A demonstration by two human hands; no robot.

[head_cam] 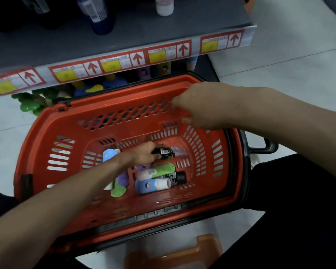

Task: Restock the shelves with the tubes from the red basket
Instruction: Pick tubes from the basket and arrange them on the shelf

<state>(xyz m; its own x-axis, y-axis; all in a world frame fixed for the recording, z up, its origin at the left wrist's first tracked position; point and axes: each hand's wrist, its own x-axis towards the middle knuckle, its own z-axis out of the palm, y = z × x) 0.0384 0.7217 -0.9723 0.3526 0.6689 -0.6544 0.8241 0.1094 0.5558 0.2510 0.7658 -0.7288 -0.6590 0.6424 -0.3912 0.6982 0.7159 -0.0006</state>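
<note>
Black tube [166, 153]: probably light, soft-walled, slick, best taken mid-body; left hand [144, 154] grasps one end, right hand [194, 105] grips red basket [124, 131] rim.

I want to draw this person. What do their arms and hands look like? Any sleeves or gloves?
No gloves on the left hand or the right hand, and no sleeves in view above them, just bare arms. I can see no rings, watch or bracelet.

Red basket [37, 144] showing slotted pattern
Inside it a green tube [164, 168] and a purple tube [122, 178] are lying; above it yellow-red labels [113, 65] are showing.
</note>
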